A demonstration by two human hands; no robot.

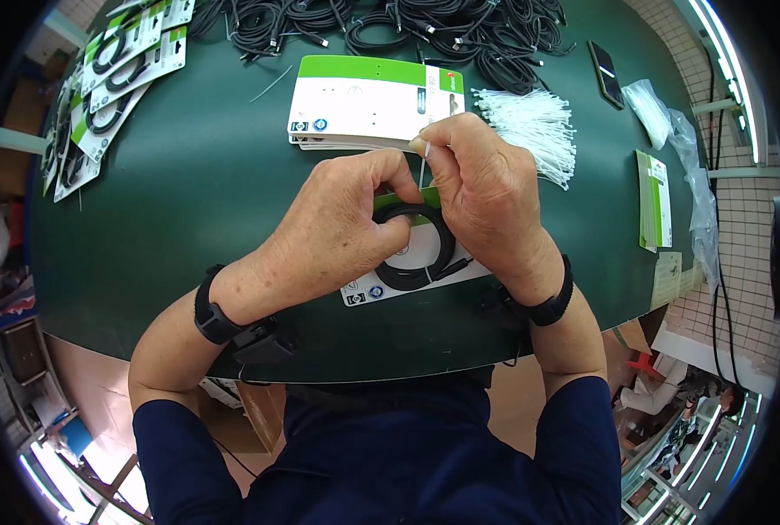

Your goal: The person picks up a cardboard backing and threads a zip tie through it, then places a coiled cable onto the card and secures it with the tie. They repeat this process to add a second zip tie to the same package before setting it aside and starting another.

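Note:
A coil of black cable [448, 249] lies on a white and green backing card [359, 293] at the table's near middle. My left hand [333, 210] is closed on the coil, with the thumb inside the ring and the fingers at its upper edge. A thin white cable tie [422, 171] rises from the top of the coil and card. Its upper end is pinched between the thumb and forefinger of my right hand [491, 188]. The lower part of the tie is hidden. A second tie shows around the coil's bottom, beside the cable's plug end.
Just beyond my hands is a stack of backing cards [346, 96]. To its right lies a pile of white cable ties [534, 131]. Coiled black cables [390, 31] fill the far edge. Carded cables [101, 96] are at far left; a phone [606, 74], plastic bags [648, 112] and more cards [654, 201] at right.

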